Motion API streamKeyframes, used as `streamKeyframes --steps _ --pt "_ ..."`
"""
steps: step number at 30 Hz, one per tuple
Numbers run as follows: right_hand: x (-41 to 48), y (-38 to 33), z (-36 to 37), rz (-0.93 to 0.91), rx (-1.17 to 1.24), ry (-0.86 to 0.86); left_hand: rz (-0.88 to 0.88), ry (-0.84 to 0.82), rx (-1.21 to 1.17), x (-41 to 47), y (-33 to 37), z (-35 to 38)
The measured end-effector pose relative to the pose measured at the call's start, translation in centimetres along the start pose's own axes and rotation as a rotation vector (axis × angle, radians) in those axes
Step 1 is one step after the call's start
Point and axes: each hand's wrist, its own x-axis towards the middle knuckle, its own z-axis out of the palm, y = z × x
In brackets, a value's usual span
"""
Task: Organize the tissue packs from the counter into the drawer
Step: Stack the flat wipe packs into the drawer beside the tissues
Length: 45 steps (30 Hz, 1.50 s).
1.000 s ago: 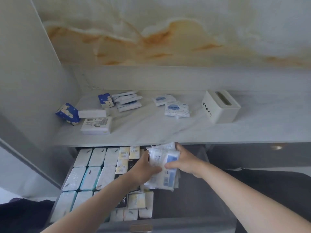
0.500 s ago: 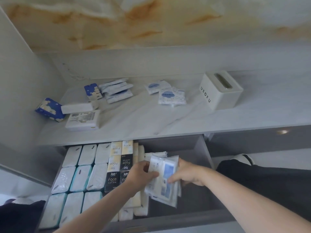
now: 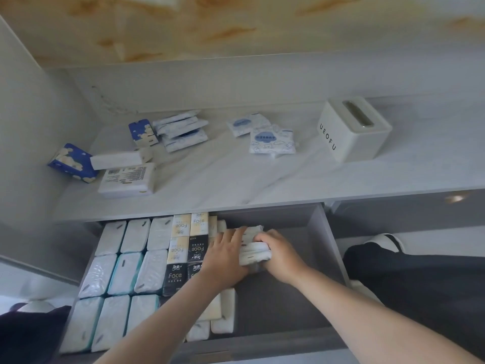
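Both hands are down inside the open grey drawer [image 3: 309,290]. My left hand [image 3: 225,254] and my right hand [image 3: 280,254] hold a bunch of white soft tissue packs [image 3: 253,252] between them, standing on edge beside the rows stored there. White packs [image 3: 123,264] and black and yellow "Face" packs [image 3: 181,248] fill the drawer's left half. On the counter [image 3: 262,185] lie blue patterned packs [image 3: 70,161], flat white boxes [image 3: 126,179], thin white sachets [image 3: 181,130] and blue-printed soft packs [image 3: 270,140].
A white tissue box holder [image 3: 351,130] marked UEOFU stands on the counter's right. A cabinet wall [image 3: 34,122] closes the left side. The drawer's right half shows bare grey floor. A dark trouser leg and white shoe [image 3: 383,245] sit right of the drawer.
Both hands have lowered the bunch of soft packs from above the drawer down into it, next to the stored rows. The camera has tilted downward.
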Motion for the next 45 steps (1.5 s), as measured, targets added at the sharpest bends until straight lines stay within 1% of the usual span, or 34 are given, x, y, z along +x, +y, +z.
streamKeyframes --steps 3,4,6,7,8,12,15,16,19,21,25,26,29,31,34,37,39,42,45 --pt "0.9 0.3 1.8 0.118 -0.014 0.158 0.027 -0.008 0.242 0.8 -0.6 0.2" --pt "1.2 0.4 2.0 0.210 0.037 0.160 0.017 -0.007 0.296 1.0 -0.8 0.4" --pt "1.6 0.1 2.3 0.422 0.234 0.092 -0.007 0.006 0.350 1.2 -0.9 0.6" --pt "1.9 -0.1 2.5 0.480 0.321 0.049 -0.021 0.016 0.359 1.3 -0.8 0.8" --pt "2.4 0.0 2.7 0.497 0.334 0.016 -0.034 0.024 0.360 1.4 -0.8 0.7" --pt "4.2 1.8 4.0 0.488 0.372 -0.049 -0.028 -0.001 0.376 1.9 -0.8 0.2" --pt "3.6 0.1 2.7 0.517 0.407 -0.003 0.030 -0.057 0.449 2.2 -1.0 0.4" --pt "3.5 -0.3 2.5 0.501 0.407 -0.024 0.041 -0.081 0.482 2.4 -1.0 0.6" --pt "3.7 -0.8 3.1 0.386 0.364 -0.194 0.048 -0.107 0.481 2.9 -1.1 1.2" --pt "3.8 -0.9 3.1 0.366 0.325 -0.226 0.069 -0.109 0.471 3.0 -1.0 1.4" --pt "3.4 -0.9 2.0 0.474 0.368 -0.073 0.103 -0.052 0.510 2.8 -1.0 1.6" --pt "3.5 -1.1 2.0 0.438 0.359 -0.053 0.095 -0.062 0.504 2.8 -1.0 1.6" --pt "4.1 -0.8 2.6 0.293 0.265 -0.113 0.052 -0.094 0.493 3.0 -0.9 1.4" --pt "4.2 -0.8 2.3 0.289 0.242 -0.116 0.037 -0.096 0.496 3.0 -0.8 1.1" --pt "4.0 -1.0 1.8 0.296 0.173 -0.068 0.021 -0.105 0.484 2.6 -0.9 0.7" --pt "3.8 -1.6 1.0 0.267 0.051 -0.128 -0.008 -0.107 0.416 2.2 -0.9 0.0" --pt "3.6 -1.8 -0.2 0.288 -0.020 -0.152 -0.007 -0.130 0.352 2.0 -0.9 -0.6" --pt "3.0 -1.8 -2.5 0.328 -0.074 -0.117 0.013 -0.114 0.263 2.0 -0.3 -2.0" --pt "1.6 -2.0 -4.6 0.308 -0.144 -0.043 0.027 -0.023 0.122 2.1 0.9 -3.3"
